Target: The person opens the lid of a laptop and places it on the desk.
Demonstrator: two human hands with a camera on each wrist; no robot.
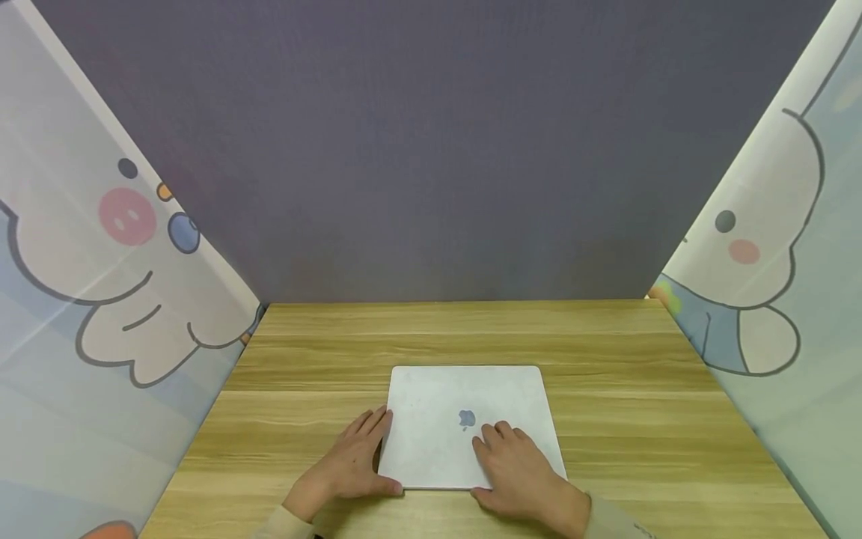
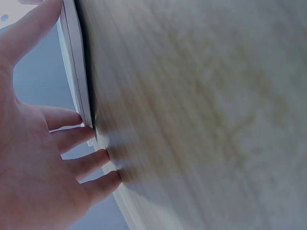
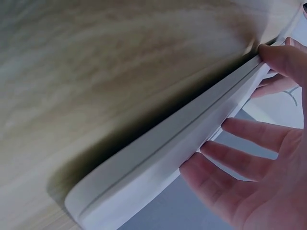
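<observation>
A closed silver laptop with a dark apple logo lies flat on the wooden table. My left hand is at its left side, fingertips along the edge and thumb at the near left corner. In the left wrist view those fingers are spread and nearly straight beside the laptop's thin side. My right hand rests on the right part of the lid with bent fingertips. Its thumb touches the front edge in the right wrist view, close to the seam between lid and base.
The wood-grain table extends around the laptop on all sides. Behind it rises a dark grey panel. Cartoon-printed sheets stand at the left and right.
</observation>
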